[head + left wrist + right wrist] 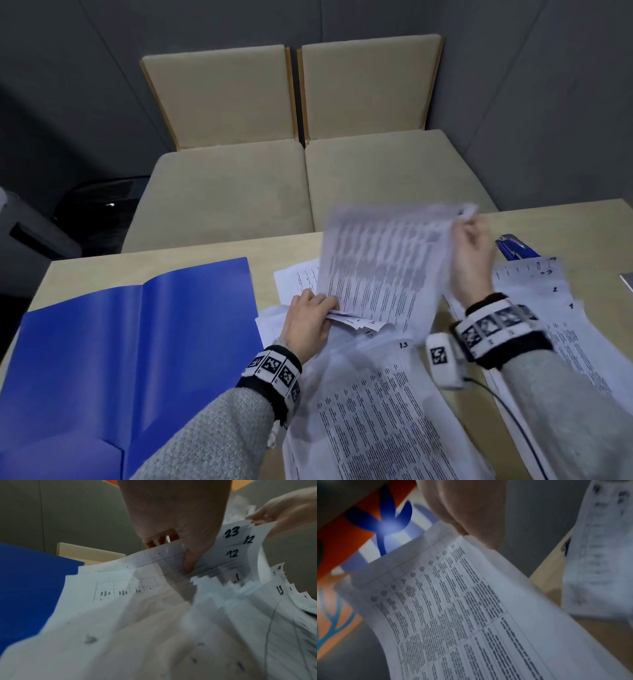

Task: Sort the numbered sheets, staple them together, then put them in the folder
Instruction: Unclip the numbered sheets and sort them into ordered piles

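Observation:
Numbered printed sheets lie spread over the table's right half. My right hand (471,240) pinches the top corner of one sheet (380,263) and holds it lifted and blurred; the same sheet (471,615) fills the right wrist view. My left hand (313,317) grips the fanned corners of a small bundle of sheets (356,322); corners marked 23, 22 and 12 (232,545) show beside its thumb. A sheet marked 13 (383,404) lies in front. A row marked 1, 2, 3 (551,291) lies at the right. The blue folder (130,359) lies open at left. The blue stapler (515,246) sits behind the right sheets.
Two beige cushioned chairs (308,154) stand beyond the table's far edge. A cable (507,411) runs from the right wrist device across the sheets. A grey object's corner (628,281) shows at the right edge. Bare tabletop (565,226) lies at the far right.

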